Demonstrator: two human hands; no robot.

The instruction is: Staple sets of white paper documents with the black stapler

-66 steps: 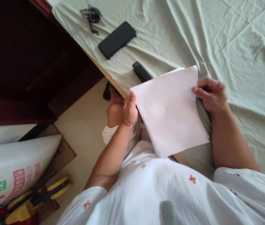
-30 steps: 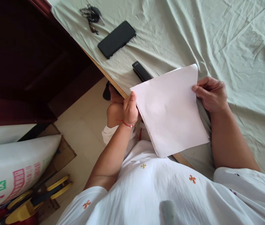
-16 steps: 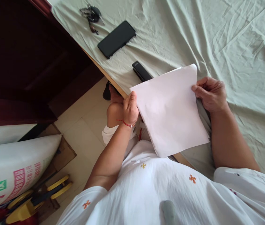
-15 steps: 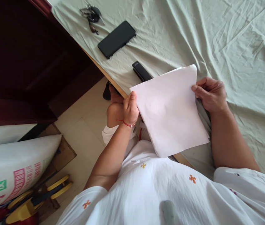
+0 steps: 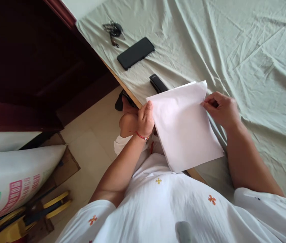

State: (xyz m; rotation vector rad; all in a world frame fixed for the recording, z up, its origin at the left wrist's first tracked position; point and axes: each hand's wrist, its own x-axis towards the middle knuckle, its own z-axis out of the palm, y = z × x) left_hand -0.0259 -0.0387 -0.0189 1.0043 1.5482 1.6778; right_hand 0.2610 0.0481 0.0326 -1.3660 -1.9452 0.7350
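Several white sheets of paper (image 5: 186, 131) lie stacked together, held between my two hands over the bed's edge and my lap. My left hand (image 5: 146, 118) is closed on the stack's left edge, thumb on top, with a red string bracelet at the wrist. At the upper right edge my right hand (image 5: 220, 108) pinches the paper between thumb and forefinger. A second sheet's corner peeks out behind the top one. Just beyond the stack lies a black stapler (image 5: 158, 83), its near end covered by the paper.
On the pale green cloth (image 5: 266, 84) lie a black phone (image 5: 136, 53) and a bunch of keys (image 5: 114, 31). Dark red furniture (image 5: 31, 67) stands at left. Below it are a printed white sack (image 5: 24, 172) and a yellow-and-black object (image 5: 57, 204) on the tiled floor.
The view has shifted, so the cloth's items appear lower and further right. My right hand has moved slightly inward, and the paper's upper right corner bends more.
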